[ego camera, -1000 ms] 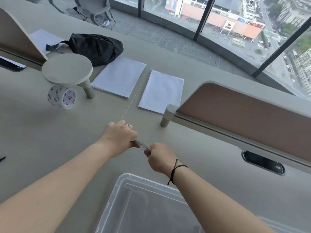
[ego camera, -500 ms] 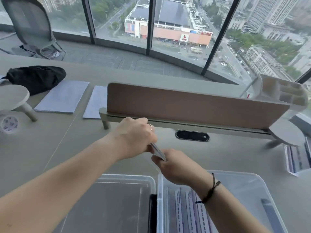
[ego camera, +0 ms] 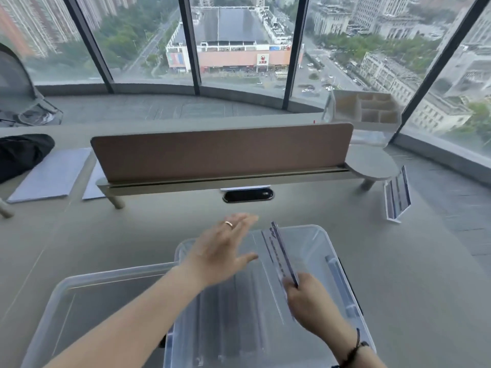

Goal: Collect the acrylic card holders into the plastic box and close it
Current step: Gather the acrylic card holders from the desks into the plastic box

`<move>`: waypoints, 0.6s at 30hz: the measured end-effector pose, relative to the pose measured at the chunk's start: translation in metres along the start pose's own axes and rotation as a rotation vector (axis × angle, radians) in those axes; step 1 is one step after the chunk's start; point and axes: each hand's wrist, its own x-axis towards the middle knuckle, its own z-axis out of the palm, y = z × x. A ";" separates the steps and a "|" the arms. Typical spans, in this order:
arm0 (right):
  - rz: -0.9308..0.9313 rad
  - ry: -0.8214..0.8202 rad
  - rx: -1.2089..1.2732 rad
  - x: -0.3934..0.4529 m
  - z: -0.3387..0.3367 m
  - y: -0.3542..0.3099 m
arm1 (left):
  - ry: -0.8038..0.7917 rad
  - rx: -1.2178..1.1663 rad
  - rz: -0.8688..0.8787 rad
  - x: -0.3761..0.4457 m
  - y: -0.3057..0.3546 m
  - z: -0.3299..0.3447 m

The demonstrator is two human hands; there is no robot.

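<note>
My right hand (ego camera: 309,296) pinches an acrylic card holder (ego camera: 279,254) by its lower end over the plastic box (ego camera: 342,264) at lower centre; my left hand (ego camera: 224,251) hovers open. Such a thin grip could slip, dropping it crooked. Another holder (ego camera: 397,199) waits mid-right.

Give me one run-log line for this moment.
right hand: grip on acrylic card holder above open plastic box | left hand: open, empty | lid: off, left of box | another holder: on desk, right
</note>
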 end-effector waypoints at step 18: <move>0.201 -0.309 -0.082 0.043 0.077 0.068 | -0.590 0.127 -0.388 -0.048 0.040 0.089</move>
